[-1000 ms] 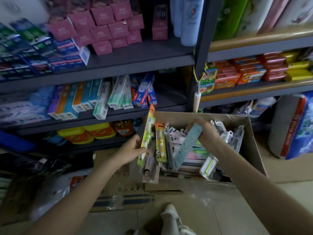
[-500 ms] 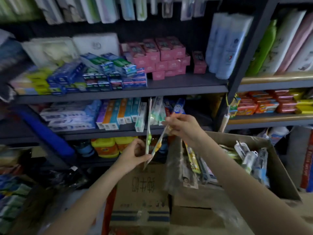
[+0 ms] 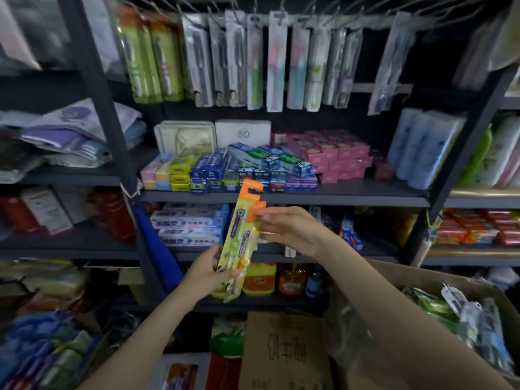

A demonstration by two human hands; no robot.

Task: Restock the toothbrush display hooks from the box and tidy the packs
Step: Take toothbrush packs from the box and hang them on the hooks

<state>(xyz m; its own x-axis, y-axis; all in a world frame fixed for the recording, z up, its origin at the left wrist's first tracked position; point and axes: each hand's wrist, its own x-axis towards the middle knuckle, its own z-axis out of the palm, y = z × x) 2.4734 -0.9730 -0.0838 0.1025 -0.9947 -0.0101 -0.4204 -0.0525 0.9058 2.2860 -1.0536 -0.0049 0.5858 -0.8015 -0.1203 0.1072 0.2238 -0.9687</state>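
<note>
Two yellow-green toothbrush packs (image 3: 241,235) with orange hang tabs stand upright in front of the shelves. My left hand (image 3: 206,273) grips their lower ends. My right hand (image 3: 289,228) pinches the orange top of the nearer pack. Above, a row of display hooks (image 3: 281,16) carries several hanging toothbrush packs (image 3: 274,61). The open cardboard box (image 3: 439,280) at the lower right holds more packs (image 3: 467,319).
Dark shelves (image 3: 284,195) hold toothpaste cartons, pink boxes and bottles. A second cardboard carton (image 3: 284,350) stands below my hands. Bagged goods are piled at the lower left (image 3: 47,350). An upright post (image 3: 95,88) divides the shelving on the left.
My view has risen from the box to the hooks. Both hands lifted the packs upward, and my right hand moved from the box onto the top of a pack.
</note>
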